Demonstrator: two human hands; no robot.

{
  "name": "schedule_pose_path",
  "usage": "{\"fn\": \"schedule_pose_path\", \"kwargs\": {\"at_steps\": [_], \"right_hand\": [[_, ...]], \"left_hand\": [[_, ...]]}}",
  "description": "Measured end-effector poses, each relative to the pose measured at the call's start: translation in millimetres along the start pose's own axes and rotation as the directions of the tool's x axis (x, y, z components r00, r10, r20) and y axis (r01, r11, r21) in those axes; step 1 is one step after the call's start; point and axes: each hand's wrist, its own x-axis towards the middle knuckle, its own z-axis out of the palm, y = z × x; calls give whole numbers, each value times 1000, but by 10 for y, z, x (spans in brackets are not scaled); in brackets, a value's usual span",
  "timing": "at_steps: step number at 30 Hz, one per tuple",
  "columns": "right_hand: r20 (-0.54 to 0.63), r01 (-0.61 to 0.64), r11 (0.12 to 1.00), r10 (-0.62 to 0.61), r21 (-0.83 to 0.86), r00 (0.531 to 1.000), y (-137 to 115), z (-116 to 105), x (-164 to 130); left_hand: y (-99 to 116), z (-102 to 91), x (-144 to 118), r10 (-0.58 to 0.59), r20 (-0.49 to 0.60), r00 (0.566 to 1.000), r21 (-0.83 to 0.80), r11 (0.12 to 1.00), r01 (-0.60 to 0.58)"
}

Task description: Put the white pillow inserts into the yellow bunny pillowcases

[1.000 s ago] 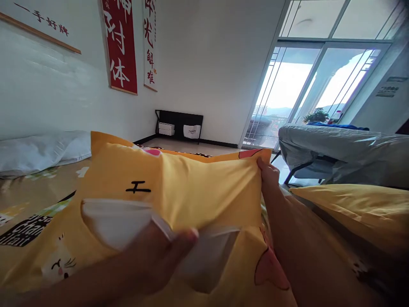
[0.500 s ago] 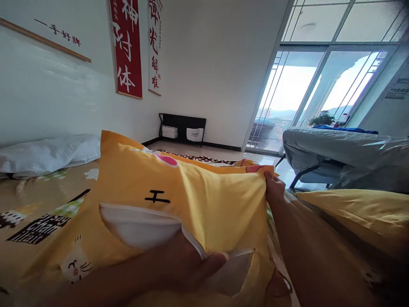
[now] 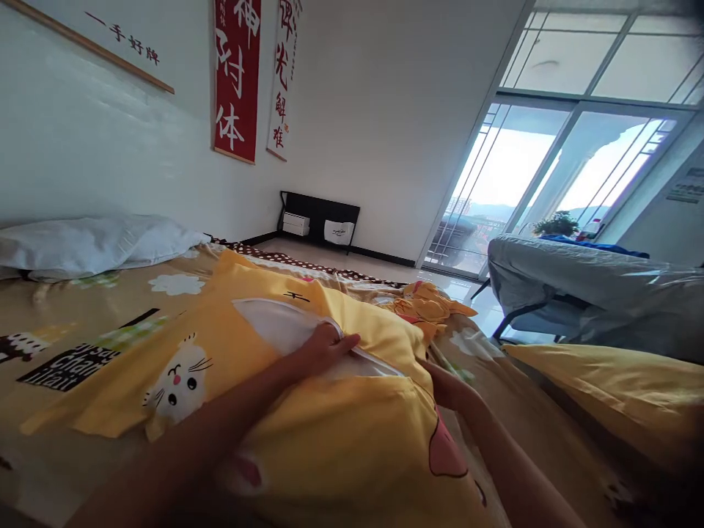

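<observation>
A yellow pillowcase (image 3: 352, 433) with printed cartoon faces lies across the bed in front of me, filled out and creased. White material shows through the long opening (image 3: 269, 323) in its upper face. My left hand (image 3: 324, 348) grips the edge of this opening, thumb on top and the other fingers mostly hidden in the gap. At the pillowcase's right side, my right hand (image 3: 445, 385) holds the fabric, its fingertips out of sight behind the cloth.
A patterned sheet (image 3: 176, 284) covers the bed. White bedding (image 3: 104, 242) lies at the left wall, bunched yellow cloth (image 3: 429, 302) at the far edge. Another yellow cushion (image 3: 621, 381) is on the right, near a plastic-covered table (image 3: 566, 268). A low black rack (image 3: 313, 209) stands by the back wall.
The pillowcase's raised far side has dropped flatter onto the bed. My right hand has come down from its top right corner to its side; my left hand has moved up and away from me.
</observation>
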Motion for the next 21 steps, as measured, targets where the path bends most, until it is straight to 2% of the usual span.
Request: {"fn": "schedule_pose_path", "kwargs": {"at_steps": [2,3,5,6,8,10,11,12,14,16,18,21], "right_hand": [[99,-38,996,46,-80,994,-36,101,-58],[111,-27,994,39,-109,993,-85,173,-60],[64,56,987,-47,-147,997,-244,341,-1],[24,109,979,-107,-174,994,-348,427,58],[-63,208,940,-233,-271,970,-569,580,218],[-135,248,890,-319,-383,938,-760,690,391],[-165,247,867,-345,-433,924,-827,727,462],[-193,239,845,-366,-478,910,-868,752,517],[-243,210,803,-400,-558,884,-875,771,572],[-278,174,769,-418,-616,865,-801,751,575],[-299,141,742,-426,-656,854,-698,695,566],[-307,113,716,-430,-689,849,-603,570,574]], "left_hand": [[98,-51,-47,40,3,999,-28,999,-40],[158,-84,-83,63,-3,998,-43,997,-63],[287,-146,-175,107,-77,991,-60,992,-111],[352,-169,-227,125,-153,980,-59,989,-135],[466,-185,-331,136,-352,926,-56,985,-165],[541,-152,-418,109,-526,844,-78,981,-175],[557,-122,-451,88,-571,816,-101,979,-176],[556,-86,-476,63,-585,809,-133,976,-172],[505,-16,-509,14,-544,839,-206,967,-150],[412,29,-528,-26,-437,899,-251,963,-94],[316,47,-539,-52,-323,945,-242,970,-30],[224,48,-525,-33,-212,977,-192,981,-9]]}}
